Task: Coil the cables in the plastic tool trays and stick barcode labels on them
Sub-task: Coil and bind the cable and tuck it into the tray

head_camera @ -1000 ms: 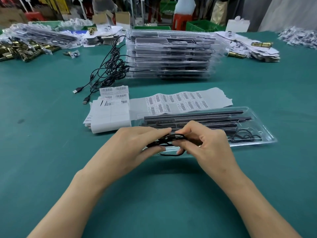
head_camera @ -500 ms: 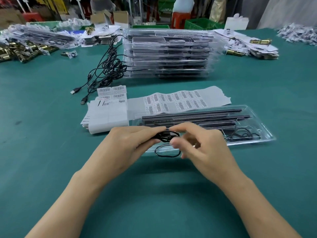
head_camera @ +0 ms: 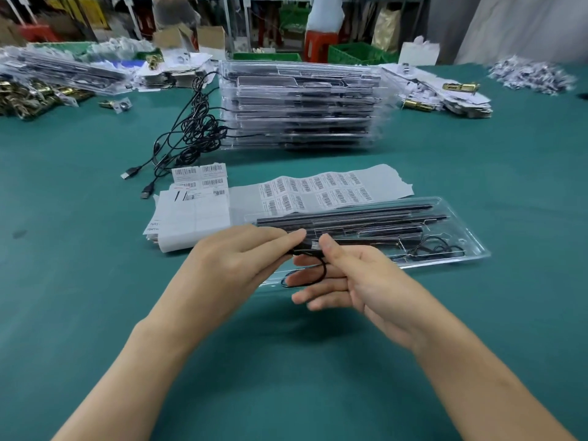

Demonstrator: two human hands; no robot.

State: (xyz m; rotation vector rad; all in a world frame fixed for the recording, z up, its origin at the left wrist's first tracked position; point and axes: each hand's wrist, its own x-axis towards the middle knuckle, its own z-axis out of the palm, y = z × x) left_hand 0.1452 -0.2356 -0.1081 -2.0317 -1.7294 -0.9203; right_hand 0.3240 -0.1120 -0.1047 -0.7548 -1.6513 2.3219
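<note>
A clear plastic tool tray (head_camera: 471, 246) with long black tools lies on the green table in front of me. Over its near left end both hands hold a thin black cable (head_camera: 321, 275). My left hand (head_camera: 235, 262) pinches the gathered part of the cable between thumb and fingers. My right hand (head_camera: 353, 278) pinches the cable's plug end with thumb and forefinger; its other fingers are spread below, and one loop hangs across them. More coiled cable (head_camera: 436, 246) lies in the tray's right end. Sheets of barcode labels (head_camera: 315, 192) lie just behind the tray.
A tall stack of filled clear trays (head_camera: 302, 106) stands further back, with a tangle of black USB cables (head_camera: 191, 135) at its left. A pile of label backing sheets (head_camera: 187, 221) sits left of the tray. Brass hardware and paper packs line the far edges.
My right hand has turned palm-up and its fingers have spread out. The cable bundle has been drawn tighter, leaving one small loop hanging below.
</note>
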